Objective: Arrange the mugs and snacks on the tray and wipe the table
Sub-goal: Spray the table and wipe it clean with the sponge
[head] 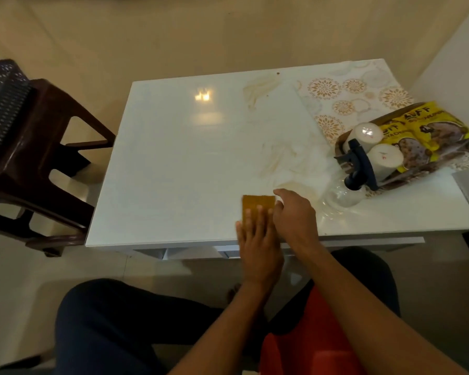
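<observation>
A folded yellow cloth (257, 203) lies on the white glossy table (173, 158) near its front edge. My left hand (257, 239) presses flat on the cloth's near half. Beside it, my right hand (293, 215) curls its fingers at the cloth's right edge. At the table's right side stands a brown patterned tray (428, 171). It holds two white mugs (366, 133) (385, 158) and yellow snack packets (428, 123). Pale brownish smears (276, 161) show on the tabletop beyond the cloth.
A clear spray bottle (344, 196) with a dark blue trigger head stands just left of the tray, close to my right hand. A floral placemat (344, 96) lies under the tray at the far right. A brown plastic chair (38, 158) stands left of the table.
</observation>
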